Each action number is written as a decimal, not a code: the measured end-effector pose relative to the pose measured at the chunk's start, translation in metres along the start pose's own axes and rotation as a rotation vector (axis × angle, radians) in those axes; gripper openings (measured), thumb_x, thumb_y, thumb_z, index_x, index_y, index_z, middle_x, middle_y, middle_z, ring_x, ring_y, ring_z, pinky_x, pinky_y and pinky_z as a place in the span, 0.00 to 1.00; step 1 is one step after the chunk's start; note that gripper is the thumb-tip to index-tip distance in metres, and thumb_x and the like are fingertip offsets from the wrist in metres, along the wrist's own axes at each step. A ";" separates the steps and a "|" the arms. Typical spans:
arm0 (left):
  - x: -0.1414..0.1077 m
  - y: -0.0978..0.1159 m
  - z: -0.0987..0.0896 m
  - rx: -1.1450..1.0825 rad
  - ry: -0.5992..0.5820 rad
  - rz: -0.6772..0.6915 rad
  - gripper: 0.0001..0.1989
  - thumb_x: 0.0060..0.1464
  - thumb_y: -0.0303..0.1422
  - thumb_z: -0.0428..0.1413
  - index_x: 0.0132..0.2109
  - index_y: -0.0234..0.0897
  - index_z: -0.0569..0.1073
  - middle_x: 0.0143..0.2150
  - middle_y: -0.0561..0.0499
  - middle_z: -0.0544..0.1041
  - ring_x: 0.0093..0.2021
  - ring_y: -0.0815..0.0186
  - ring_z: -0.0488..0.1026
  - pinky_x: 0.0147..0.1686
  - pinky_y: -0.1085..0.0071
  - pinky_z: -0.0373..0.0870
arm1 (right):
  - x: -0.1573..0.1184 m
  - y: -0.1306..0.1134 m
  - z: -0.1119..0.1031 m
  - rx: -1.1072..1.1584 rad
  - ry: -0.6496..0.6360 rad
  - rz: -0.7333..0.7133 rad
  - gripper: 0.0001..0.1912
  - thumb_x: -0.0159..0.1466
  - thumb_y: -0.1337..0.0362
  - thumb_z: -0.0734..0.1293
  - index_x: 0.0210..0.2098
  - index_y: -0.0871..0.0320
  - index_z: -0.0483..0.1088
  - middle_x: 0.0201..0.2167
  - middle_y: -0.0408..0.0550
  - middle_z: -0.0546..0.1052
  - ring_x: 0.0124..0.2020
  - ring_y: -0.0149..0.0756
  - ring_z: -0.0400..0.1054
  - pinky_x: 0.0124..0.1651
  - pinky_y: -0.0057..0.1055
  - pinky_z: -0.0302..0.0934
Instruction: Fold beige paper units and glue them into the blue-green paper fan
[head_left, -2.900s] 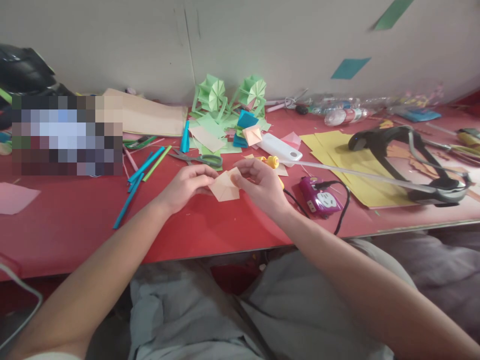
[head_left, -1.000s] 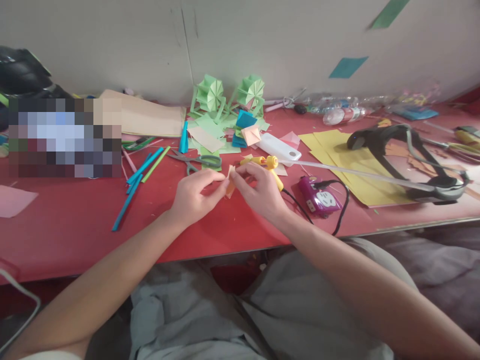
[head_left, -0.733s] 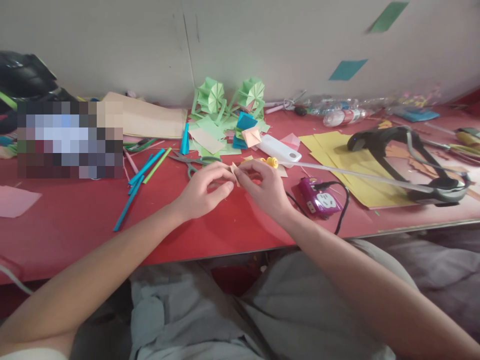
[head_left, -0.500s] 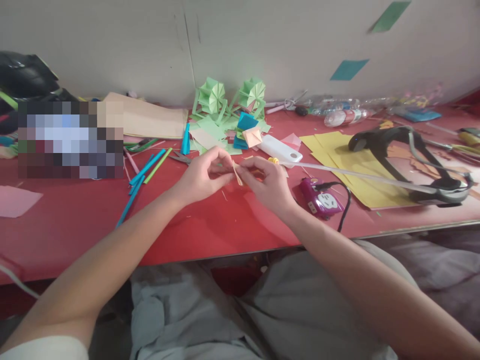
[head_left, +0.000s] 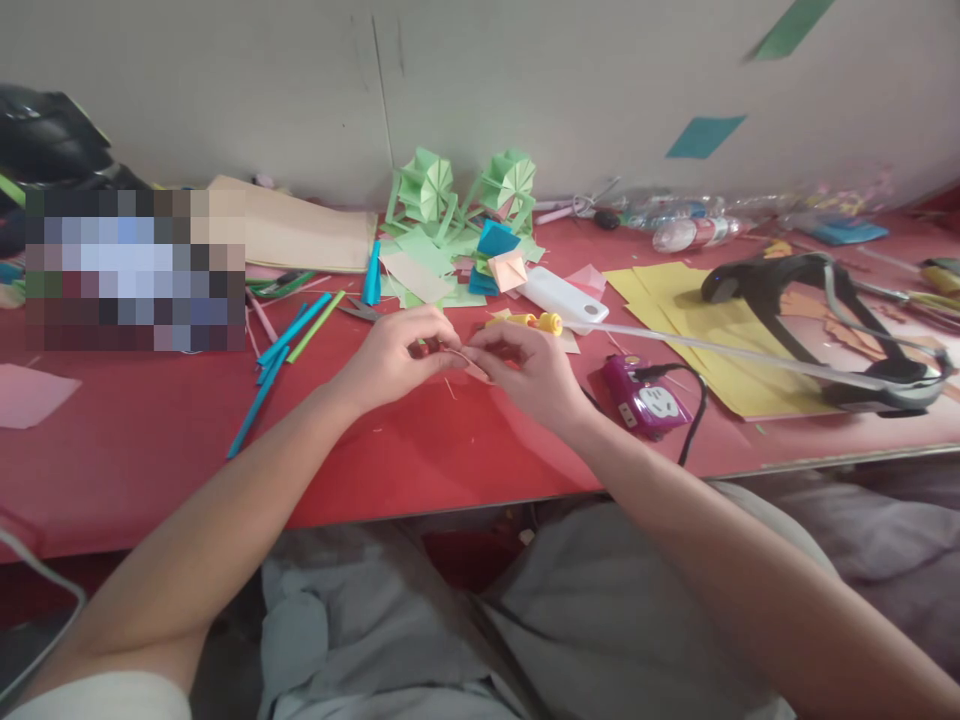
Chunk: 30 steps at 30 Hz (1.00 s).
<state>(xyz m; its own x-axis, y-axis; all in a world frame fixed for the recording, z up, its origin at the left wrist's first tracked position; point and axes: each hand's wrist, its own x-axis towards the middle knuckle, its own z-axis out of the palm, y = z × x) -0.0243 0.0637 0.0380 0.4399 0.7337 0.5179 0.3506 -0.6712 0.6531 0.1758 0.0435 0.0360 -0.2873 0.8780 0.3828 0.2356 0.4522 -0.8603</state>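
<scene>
Found one small, thin piece of pale peach paper (head_left: pixel 478 371) in work, held over the near part of a long red-topped table (head_left: pixel 420 460), between two bare hands. Judged to be at a folding or creasing step, going by the fingertip grip. Unable to read the fold pattern, for lack of any clear view past the fingers. Unable also to confirm contact between paper and tabletop.

Noted on the left hand (head_left: pixel 394 358): curled, with thumb and forefinger closed together at the tips on the paper's left end, and a small open loop behind them. Noted on the right hand (head_left: pixel 529 372): curled in the same way, pinching the paper between thumb and forefinger, with the other fingers bent. Observed at the fingertips: left and right almost meeting.

Judged to call next for a steady pinch on both sides and an even press along the crease, without slipping on or tearing so light a sheet.

Recorded close by: grey-bladed metal scissors (head_left: pixel 360 310), partly hidden behind the left hand, and a yellow plastic tool (head_left: pixel 551 323), partly hidden behind the right. Recorded farther back: a folded peach paper square (head_left: pixel 508 270) against bright-blue folded paper (head_left: pixel 497 239).
</scene>
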 end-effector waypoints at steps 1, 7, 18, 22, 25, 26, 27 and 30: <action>0.000 0.000 -0.001 -0.004 0.004 -0.019 0.09 0.57 0.38 0.63 0.33 0.38 0.77 0.34 0.50 0.76 0.32 0.69 0.72 0.27 0.75 0.66 | 0.000 -0.001 0.000 -0.019 -0.008 -0.011 0.18 0.68 0.49 0.66 0.32 0.58 0.73 0.30 0.45 0.77 0.33 0.32 0.70 0.38 0.31 0.65; -0.003 -0.006 -0.004 -0.035 0.084 -0.200 0.15 0.54 0.46 0.64 0.34 0.38 0.79 0.28 0.52 0.77 0.25 0.70 0.68 0.23 0.73 0.63 | -0.005 0.000 0.000 0.093 0.025 0.013 0.20 0.63 0.50 0.72 0.47 0.56 0.70 0.46 0.50 0.77 0.47 0.38 0.73 0.49 0.35 0.69; -0.006 -0.004 -0.004 0.037 0.105 -0.144 0.15 0.55 0.47 0.63 0.36 0.39 0.79 0.39 0.48 0.83 0.34 0.66 0.76 0.31 0.72 0.68 | -0.009 0.007 -0.002 0.034 0.098 -0.023 0.10 0.63 0.63 0.70 0.39 0.53 0.64 0.36 0.45 0.78 0.38 0.37 0.77 0.44 0.37 0.72; -0.008 -0.005 -0.002 0.091 0.116 -0.130 0.13 0.55 0.44 0.64 0.39 0.39 0.79 0.37 0.49 0.83 0.35 0.66 0.78 0.28 0.74 0.68 | -0.010 0.004 -0.004 -0.129 0.121 -0.122 0.08 0.64 0.65 0.68 0.42 0.54 0.68 0.41 0.47 0.79 0.43 0.38 0.77 0.46 0.37 0.71; -0.009 -0.004 -0.001 0.142 0.134 -0.010 0.09 0.58 0.39 0.62 0.41 0.40 0.80 0.37 0.49 0.83 0.35 0.65 0.79 0.31 0.72 0.71 | -0.010 0.004 -0.005 -0.234 0.137 -0.210 0.07 0.65 0.67 0.67 0.44 0.53 0.70 0.43 0.47 0.80 0.45 0.39 0.76 0.49 0.39 0.70; -0.009 -0.004 -0.001 0.165 0.148 0.054 0.07 0.59 0.38 0.61 0.41 0.40 0.80 0.38 0.49 0.83 0.36 0.65 0.79 0.35 0.70 0.73 | -0.010 0.004 -0.005 -0.266 0.148 -0.242 0.07 0.65 0.67 0.67 0.43 0.53 0.70 0.43 0.47 0.80 0.46 0.40 0.75 0.50 0.40 0.69; -0.008 -0.003 -0.001 0.190 0.170 0.125 0.06 0.61 0.36 0.60 0.41 0.41 0.80 0.38 0.49 0.84 0.38 0.64 0.80 0.38 0.68 0.74 | -0.010 0.003 -0.005 -0.293 0.168 -0.269 0.07 0.64 0.66 0.68 0.43 0.53 0.71 0.43 0.48 0.79 0.46 0.40 0.75 0.51 0.41 0.69; -0.007 -0.003 -0.002 0.281 0.258 0.289 0.06 0.63 0.31 0.57 0.39 0.42 0.79 0.41 0.49 0.84 0.43 0.63 0.80 0.45 0.64 0.74 | -0.011 0.000 -0.003 -0.293 0.243 -0.246 0.11 0.62 0.58 0.71 0.41 0.54 0.70 0.41 0.49 0.78 0.44 0.40 0.72 0.47 0.40 0.68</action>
<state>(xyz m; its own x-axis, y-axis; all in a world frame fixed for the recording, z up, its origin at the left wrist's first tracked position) -0.0300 0.0608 0.0332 0.3454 0.4909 0.7998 0.4694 -0.8283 0.3057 0.1819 0.0347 0.0334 -0.1501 0.7342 0.6622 0.4505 0.6469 -0.6152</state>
